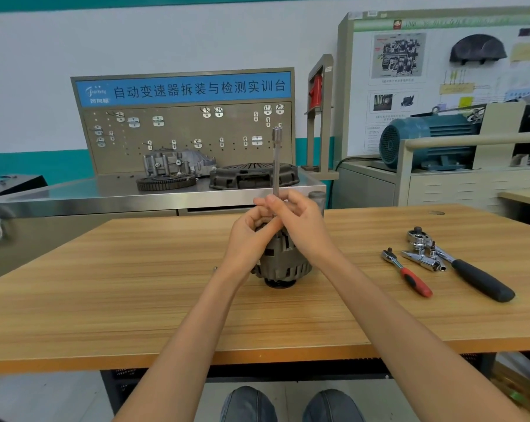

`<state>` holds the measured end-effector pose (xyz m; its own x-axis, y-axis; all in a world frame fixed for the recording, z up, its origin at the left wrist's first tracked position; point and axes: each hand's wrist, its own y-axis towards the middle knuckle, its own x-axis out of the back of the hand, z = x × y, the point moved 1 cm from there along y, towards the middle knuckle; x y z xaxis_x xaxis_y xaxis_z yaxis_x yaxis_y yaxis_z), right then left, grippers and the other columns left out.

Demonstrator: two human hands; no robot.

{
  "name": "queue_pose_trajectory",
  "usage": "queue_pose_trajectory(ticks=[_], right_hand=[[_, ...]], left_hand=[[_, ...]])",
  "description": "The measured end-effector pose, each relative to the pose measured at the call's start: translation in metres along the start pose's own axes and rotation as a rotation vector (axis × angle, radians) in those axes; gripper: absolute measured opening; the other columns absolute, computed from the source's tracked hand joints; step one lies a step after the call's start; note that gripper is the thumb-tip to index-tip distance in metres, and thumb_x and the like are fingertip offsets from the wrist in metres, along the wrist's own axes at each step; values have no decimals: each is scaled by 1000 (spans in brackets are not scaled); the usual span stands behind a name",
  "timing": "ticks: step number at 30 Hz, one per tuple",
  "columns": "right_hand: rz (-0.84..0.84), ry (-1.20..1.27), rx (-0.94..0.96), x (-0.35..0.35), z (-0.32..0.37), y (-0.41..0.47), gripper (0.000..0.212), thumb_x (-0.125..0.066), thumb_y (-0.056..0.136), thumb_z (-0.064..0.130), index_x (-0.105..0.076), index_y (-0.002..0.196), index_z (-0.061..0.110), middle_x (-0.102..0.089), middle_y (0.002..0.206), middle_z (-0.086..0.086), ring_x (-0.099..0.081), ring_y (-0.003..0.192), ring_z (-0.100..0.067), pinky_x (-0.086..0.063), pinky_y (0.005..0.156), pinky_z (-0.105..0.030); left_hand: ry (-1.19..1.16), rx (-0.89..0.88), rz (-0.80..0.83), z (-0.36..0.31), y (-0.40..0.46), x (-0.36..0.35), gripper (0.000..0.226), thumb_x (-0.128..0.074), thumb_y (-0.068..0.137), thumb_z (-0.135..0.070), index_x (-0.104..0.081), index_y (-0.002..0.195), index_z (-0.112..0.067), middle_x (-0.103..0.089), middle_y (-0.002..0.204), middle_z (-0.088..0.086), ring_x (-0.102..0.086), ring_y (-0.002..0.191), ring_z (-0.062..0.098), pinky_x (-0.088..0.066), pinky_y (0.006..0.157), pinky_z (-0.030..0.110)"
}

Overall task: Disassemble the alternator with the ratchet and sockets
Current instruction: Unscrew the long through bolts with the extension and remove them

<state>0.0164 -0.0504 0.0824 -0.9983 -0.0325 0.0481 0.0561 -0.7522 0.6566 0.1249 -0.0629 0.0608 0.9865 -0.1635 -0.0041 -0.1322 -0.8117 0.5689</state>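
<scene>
Head cam, only view we've got: alternator [283,263] sits upright mid-desk [136,284], pulley end down by the look of it, rear housing up, which puts the top fasteners where a tool can drop straight onto them. Long extension bar [276,161] stands vertical out of the top of the unit, square-drive end up and bare, no ratchet on it. Prob being spun by fingers, i.e. the fastener is either already cracked loose or just being located; can't tell which. Left hand [247,239] wraps low round the top of the housing and the base of the bar, grip closed there, steadying so the unit doesn't twist on the desk. Right hand [300,220] has its grip narrow, fingertips pinching the bar's lower shaft, good for twirling, no good for torque. Socket at the bottom end is hidden behind both hands, so seating on the bolt can't be confirmed. Off to the right, well apart from the unit: small red-handled ratchet [406,272], big black-handled ratchet [461,266] and a few loose chrome sockets [422,258] lying between and partly over them, parked on the right-hand side for an easy reach. Behind the desk, a steel workbench [105,196] carries a clutch cover [254,175] and flywheel ring gear [165,181], not part of this job.
</scene>
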Motion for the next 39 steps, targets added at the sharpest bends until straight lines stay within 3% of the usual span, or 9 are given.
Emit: queue_pose_trajectory(ticks=[4,11,15,18,22,26,31,34,39], right_hand=[[18,-59,14,3,1,0,25,-47,98,23,-70,99,13,-72,99,1,-65,97,-7,-49,87,-19],[19,12,-60,0,1,0,26,-48,97,30,-60,114,15,-72,100,5,-66,100,-7,-49,92,-24],[2,36,-39,0,1,0,6,-53,96,22,-54,92,18,-73,98,1,-69,91,-11,-53,86,-26],[-10,37,-22,1,2,1,12,-53,96,19,-55,84,18,-73,96,2,-69,90,-10,-54,81,-22],[3,23,-14,3,2,2,15,-48,98,17,-60,92,12,-71,101,0,-67,98,-13,-53,88,-27],[5,5,-12,2,3,1,24,-41,100,14,-65,96,12,-70,101,-5,-65,101,-17,-51,91,-29],[-26,42,-53,-1,2,0,19,-50,97,23,-62,108,13,-71,97,5,-66,97,-7,-51,86,-20],[-31,12,-54,0,1,1,14,-54,95,27,-60,99,15,-73,94,7,-67,93,-5,-52,82,-16],[0,6,-6,1,3,0,18,-47,98,20,-62,89,18,-72,96,4,-67,96,-13,-52,89,-32]], left_hand=[[-19,-15,59,-3,-2,4,17,-57,93,-11,-69,105,-12,-75,92,-6,-68,90,3,-49,72,11],[23,-10,10,-2,0,2,9,-64,89,-12,-68,95,-17,-74,89,-2,-68,87,8,-51,73,16],[28,10,-17,1,0,-1,7,-65,89,-15,-67,95,-17,-72,92,2,-67,88,11,-52,75,19],[30,10,-5,1,0,1,8,-64,90,-16,-67,97,-16,-73,93,3,-68,88,12,-52,75,20],[-12,-14,75,-2,-1,5,18,-59,94,-14,-67,109,-12,-74,98,-2,-68,95,8,-51,76,16],[2,-2,92,-4,-1,5,16,-59,93,-11,-68,105,-16,-75,94,-6,-69,93,5,-51,75,14],[38,8,1,-3,2,-2,4,-64,89,-9,-65,93,-10,-66,78,-1,-63,73,6,-49,66,16],[44,14,-3,-3,1,-3,11,-64,90,-10,-65,99,-5,-65,81,3,-62,75,8,-50,68,19],[-14,0,50,-4,-1,4,15,-58,94,-14,-68,104,-11,-74,89,-6,-68,88,3,-49,71,12]])
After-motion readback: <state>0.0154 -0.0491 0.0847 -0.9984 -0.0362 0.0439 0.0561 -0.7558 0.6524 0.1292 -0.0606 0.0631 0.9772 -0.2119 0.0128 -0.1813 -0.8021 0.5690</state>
